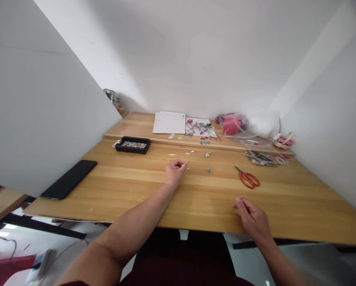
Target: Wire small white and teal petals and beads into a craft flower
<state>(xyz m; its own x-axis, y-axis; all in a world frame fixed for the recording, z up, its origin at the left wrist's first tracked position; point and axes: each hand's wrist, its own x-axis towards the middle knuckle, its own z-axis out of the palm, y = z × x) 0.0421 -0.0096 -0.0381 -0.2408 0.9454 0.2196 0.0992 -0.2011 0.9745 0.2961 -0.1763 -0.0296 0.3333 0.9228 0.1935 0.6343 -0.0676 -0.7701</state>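
My left hand (174, 171) reaches out over the middle of the wooden table (136, 190), its fingers pinched together on a tiny pale piece that I cannot make out. Several small white petal shapes and blue beads (208, 154) lie scattered just beyond it, and one bead (209, 170) sits to its right. My right hand (252, 220) rests on the table near the front edge, fingers curled loosely with nothing visible in them. Red-handled scissors (248, 178) lie on the table beyond my right hand.
A black tray of small beads (133, 144) stands at the back left, a black phone (69, 178) near the left edge. On the raised back ledge lie a white dotted sheet (169, 122), a sticker sheet (200, 128), pink items in a clear bag (233, 124) and a packet of trinkets (262, 157). White partitions close both sides.
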